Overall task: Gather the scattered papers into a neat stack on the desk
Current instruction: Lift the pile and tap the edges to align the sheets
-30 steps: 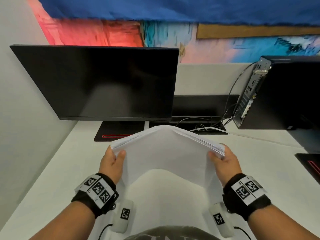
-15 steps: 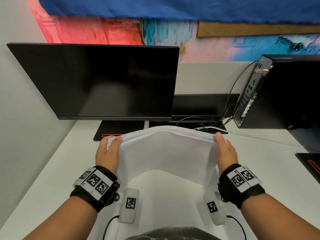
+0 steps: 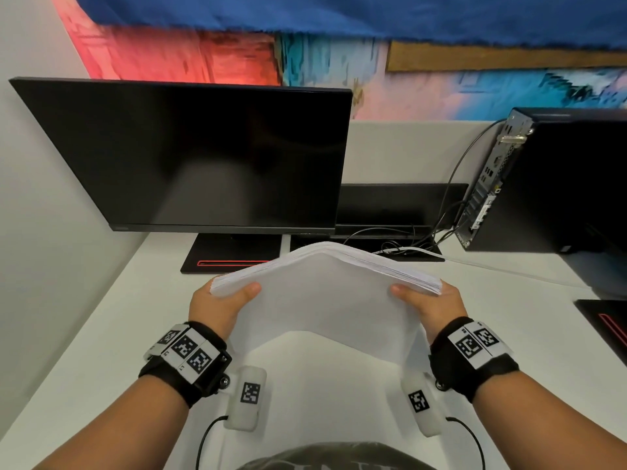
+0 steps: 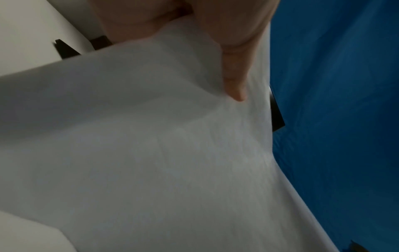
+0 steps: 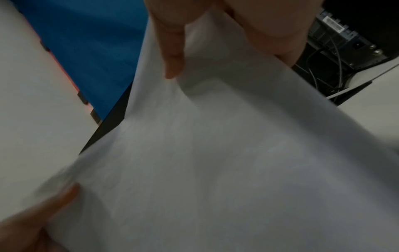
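Since half a sec ago: paper stack [image 3: 325, 300] re-bowed upward, far edge peaked again; thumbs back on top, where before both hands sat at the far corners with stack flatter. Hands shifted slightly nearer.

Status now:
- Stack held up off the surface [image 3: 101, 334], between both hands, in front of monitor [image 3: 190, 154]. Arched in the middle, near edge hanging down toward the body.
- Left hand [image 3: 217, 307]: pinching stack's left side, thumb on top, fingers beneath (underside not visible in head view). Left wrist view confirms a digit pressed on the sheet.
- Right hand [image 3: 431, 307]: same on right side, thumb on top; right wrist view shows a finger on the paper.
- Far edge: sheets slightly fanned, not flush, esp. right corner.
- No loose sheets seen on surface in view; areas behind stack and outside frame not checkable.

Assessment: gathering appears done. Remaining, prob.: square the edges (tap/jog), then lay stack flat on surface and release. Est. late stage, not complete.

PC tower [image 3: 549, 184] and cables [image 3: 407, 245] well apart from the stack.
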The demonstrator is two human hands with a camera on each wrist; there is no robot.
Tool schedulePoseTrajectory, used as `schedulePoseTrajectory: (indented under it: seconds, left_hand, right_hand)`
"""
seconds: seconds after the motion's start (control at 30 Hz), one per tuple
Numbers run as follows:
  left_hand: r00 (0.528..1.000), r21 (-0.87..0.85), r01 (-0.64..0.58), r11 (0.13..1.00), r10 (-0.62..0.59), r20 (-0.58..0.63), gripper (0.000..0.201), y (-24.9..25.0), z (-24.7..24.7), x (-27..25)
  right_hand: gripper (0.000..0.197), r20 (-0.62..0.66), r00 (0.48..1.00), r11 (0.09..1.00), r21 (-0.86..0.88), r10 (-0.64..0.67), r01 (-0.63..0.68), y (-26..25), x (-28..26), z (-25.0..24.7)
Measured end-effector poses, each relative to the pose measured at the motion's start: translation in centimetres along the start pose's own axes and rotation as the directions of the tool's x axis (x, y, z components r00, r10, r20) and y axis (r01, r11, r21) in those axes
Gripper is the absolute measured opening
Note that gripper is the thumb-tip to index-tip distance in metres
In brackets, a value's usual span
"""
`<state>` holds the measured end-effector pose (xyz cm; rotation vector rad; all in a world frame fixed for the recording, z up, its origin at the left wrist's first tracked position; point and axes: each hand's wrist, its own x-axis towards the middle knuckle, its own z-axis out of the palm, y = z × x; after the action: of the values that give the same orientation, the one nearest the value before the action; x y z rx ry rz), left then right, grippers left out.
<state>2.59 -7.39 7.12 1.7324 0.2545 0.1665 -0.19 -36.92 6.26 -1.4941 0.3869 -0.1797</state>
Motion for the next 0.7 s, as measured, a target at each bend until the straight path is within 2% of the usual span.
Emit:
schedulePoseTrajectory:
  seconds: [0.07,0.17,0.2,0.3,0.33,0.47,0.53,0.6,0.63,0.7]
  left_hand:
    - [1.000,-0.022,0.011,1.000,-0.011,0.003,0.022,0.1,-0.5,0.3]
    - [0.992,-0.019,-0.067,0.998,0.069,0.106,0.021,0.1,-1.8,1.0]
    - [0.987,0.017,-0.083,0.996,0.080,0.141,0.021,0.0,-2.1,1.4]
    - [0.972,0.043,-0.047,0.998,0.036,0.230,0.034,-0.6,-2.5,1.9]
    - [0.970,0.046,-0.040,0.998,0.028,0.240,0.036,-0.8,-2.6,2.0]
    - [0.975,0.088,-0.039,0.995,0.018,0.223,0.027,-1.0,-2.5,2.2]
    - [0.975,0.080,-0.018,0.997,0.000,0.222,0.026,-0.8,-2.4,2.3]
    - [0.991,0.104,-0.007,0.995,-0.008,0.137,0.031,-0.3,-2.1,2.1]
    - [0.999,0.182,-0.024,0.983,0.018,0.037,0.042,0.3,-1.8,1.9]
    - [0.971,0.426,-0.121,0.897,0.195,-0.136,0.073,2.2,-1.4,1.2]
  right_hand:
    - [0.020,0.016,1.000,1.000,0.006,-0.020,0.020,-0.4,0.0,-0.5]
    - [0.024,0.099,0.991,0.996,0.019,-0.086,0.085,-1.4,0.1,-1.7]
    - [0.029,0.142,0.985,0.995,0.022,-0.099,0.097,-1.4,0.2,-2.1]
    - [0.069,0.198,0.977,0.996,-0.025,-0.073,0.080,-0.7,0.3,-2.3]
    - [0.072,0.197,0.979,0.997,-0.038,-0.058,0.066,-0.3,0.3,-2.2]
    - [0.062,0.142,0.989,0.999,-0.033,-0.031,0.036,0.2,0.2,-1.9]
    - [0.049,0.129,0.991,0.999,-0.012,-0.032,0.034,-0.2,-0.3,-1.8]
    - [0.027,0.100,0.994,0.999,0.016,-0.038,0.036,-0.6,-0.6,-1.7]
    - [0.022,0.077,0.996,0.999,0.025,-0.047,0.045,-0.9,-0.7,-1.5]
    - [0.021,0.042,0.996,0.996,0.018,-0.083,0.083,-1.6,-0.9,-1.1]
